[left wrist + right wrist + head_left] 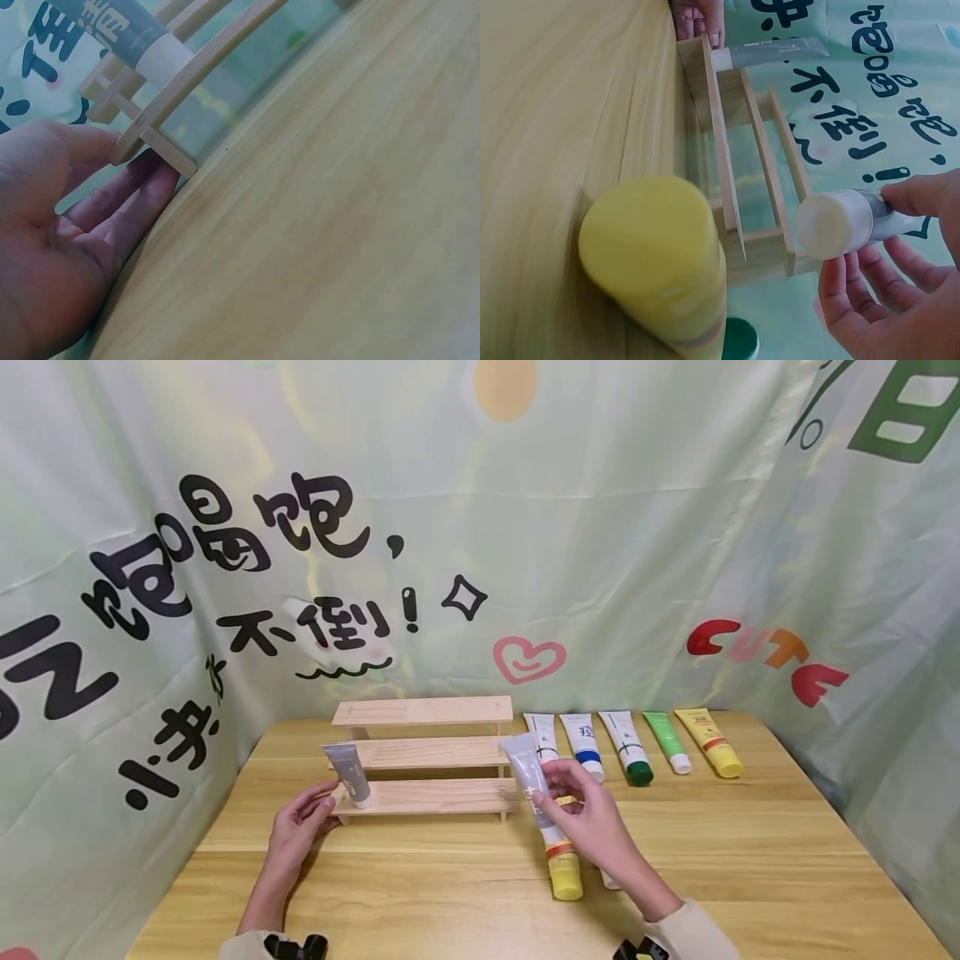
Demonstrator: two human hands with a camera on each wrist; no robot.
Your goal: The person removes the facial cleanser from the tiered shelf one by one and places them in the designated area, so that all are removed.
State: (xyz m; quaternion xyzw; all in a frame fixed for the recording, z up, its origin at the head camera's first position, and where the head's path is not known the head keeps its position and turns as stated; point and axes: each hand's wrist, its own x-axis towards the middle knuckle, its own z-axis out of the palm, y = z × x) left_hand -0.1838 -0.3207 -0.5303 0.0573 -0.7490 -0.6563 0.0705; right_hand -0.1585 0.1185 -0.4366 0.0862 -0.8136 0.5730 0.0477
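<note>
A three-tier wooden rack (442, 795) stands at the back of the table. My left hand (295, 828) grips the left end of its lowest step, thumb at the step's edge and fingers underneath in the left wrist view. Just beside that hand, a grey tube (348, 774) stands cap-down on this step. My right hand (588, 817) pinches a second grey tube (527, 763) between thumb and fingers, right of the rack. Its white cap (834, 225) points downward. Below that hand lies a yellow-capped tube (564, 875), partly covered by the held tube and fingers.
Along the back right lie several tubes: one with a blue band (582, 747), one with a dark green cap (628, 752), a light green one (667, 743) and a yellow one (709, 742). A printed curtain (622, 568) hangs behind the table (720, 860).
</note>
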